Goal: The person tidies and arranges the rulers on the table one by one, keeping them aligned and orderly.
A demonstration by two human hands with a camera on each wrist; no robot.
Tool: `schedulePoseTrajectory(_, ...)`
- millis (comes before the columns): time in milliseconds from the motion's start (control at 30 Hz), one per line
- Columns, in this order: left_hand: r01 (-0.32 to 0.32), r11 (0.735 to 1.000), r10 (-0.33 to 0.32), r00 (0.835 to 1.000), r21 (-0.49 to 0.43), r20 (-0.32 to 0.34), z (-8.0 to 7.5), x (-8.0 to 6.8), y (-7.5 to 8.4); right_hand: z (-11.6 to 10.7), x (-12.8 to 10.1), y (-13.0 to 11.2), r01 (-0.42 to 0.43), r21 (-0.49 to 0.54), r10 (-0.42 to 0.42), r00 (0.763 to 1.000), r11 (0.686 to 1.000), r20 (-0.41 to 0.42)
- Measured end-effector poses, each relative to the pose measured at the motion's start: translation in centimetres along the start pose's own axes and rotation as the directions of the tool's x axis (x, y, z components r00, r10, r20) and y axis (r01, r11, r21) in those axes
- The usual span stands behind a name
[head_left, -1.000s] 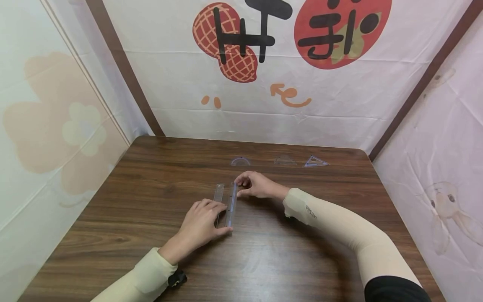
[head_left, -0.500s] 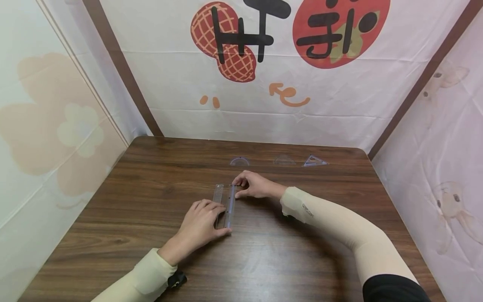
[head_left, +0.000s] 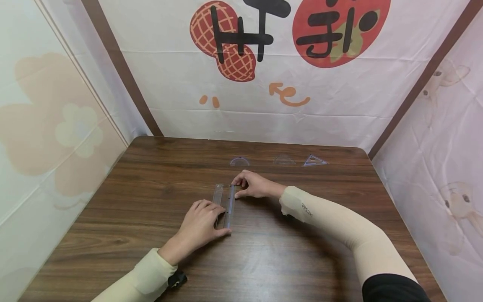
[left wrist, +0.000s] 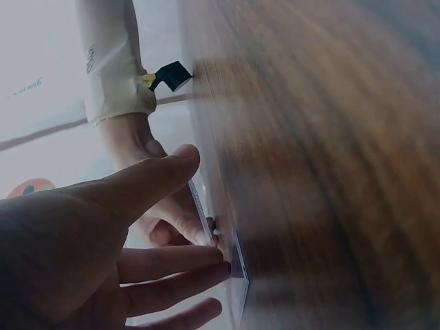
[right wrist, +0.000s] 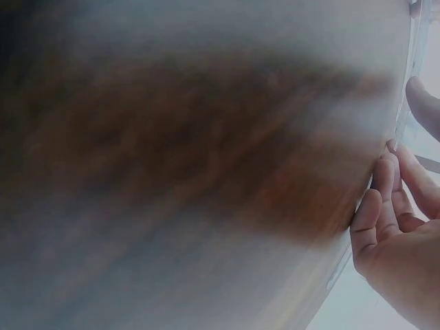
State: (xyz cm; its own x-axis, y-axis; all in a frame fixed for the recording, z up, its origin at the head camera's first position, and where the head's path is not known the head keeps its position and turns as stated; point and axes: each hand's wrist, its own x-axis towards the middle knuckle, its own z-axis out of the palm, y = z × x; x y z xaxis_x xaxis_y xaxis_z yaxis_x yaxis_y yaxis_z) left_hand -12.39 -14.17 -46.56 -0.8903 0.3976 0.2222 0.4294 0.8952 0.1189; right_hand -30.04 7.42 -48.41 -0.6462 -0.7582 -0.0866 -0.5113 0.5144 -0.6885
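Observation:
A clear ruler with a blue band (head_left: 231, 205) points away from me on the table's middle. At its far end my right hand (head_left: 256, 185) holds it by the tips of the thumb and fingers. Left of it, almost parallel, lies a plain clear ruler (head_left: 218, 193), its nearer part hidden under my left hand (head_left: 201, 220). The left fingers are stretched out, their tips at the plain ruler; the thumb reaches to the blue-banded ruler's near end. In the left wrist view, the left fingertips (left wrist: 218, 269) come right up to the flat ruler (left wrist: 240, 275).
Along the back of the wooden table (head_left: 158, 163) lie a blue-marked protractor (head_left: 240, 158), a clear protractor (head_left: 284, 157) and a blue-edged set square (head_left: 315, 164). Printed cloth walls (head_left: 181, 88) stand behind the table and at both sides.
The blue-banded ruler and my right hand have shifted slightly left, a little closer to the plain ruler. My left hand has barely moved.

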Motion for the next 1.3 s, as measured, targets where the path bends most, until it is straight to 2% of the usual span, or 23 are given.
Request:
schedulePoseTrajectory(267, -0.005, 1.0, 0.005, 1.0, 0.025, 0.003, 0.11, 0.0, 0.03, 0.0, 0.02, -0.02, 0.011, -0.027, -0.011, 1.0, 1.0, -0.005)
schedulePoseTrajectory(600, -0.042, 0.995, 0.044, 0.999, 0.087, -0.017, 0.39, 0.05, 0.08, 0.07, -0.2, -0.41, 0.035, -0.06, -0.036, 0.999, 0.998, -0.007)
schedulePoseTrajectory(867, -0.053, 0.994, 0.056, 0.998, 0.098, -0.026, 0.42, 0.07, 0.12, 0.13, -0.14, -0.3, 0.06, -0.069, -0.061, 0.998, 0.996, -0.013)
schedulePoseTrajectory(1133, -0.039, 0.995, 0.039, 0.999, 0.09, 0.001, 0.36, 0.12, 0.18, 0.26, -0.07, -0.19, 0.049, -0.076, -0.05, 0.999, 0.996, -0.01)
schedulePoseTrajectory(1300, -0.041, 0.995, 0.041, 0.999, 0.089, -0.004, 0.25, 0.19, 0.15, 0.2, -0.09, -0.28, 0.046, -0.077, -0.047, 0.999, 0.996, -0.011)
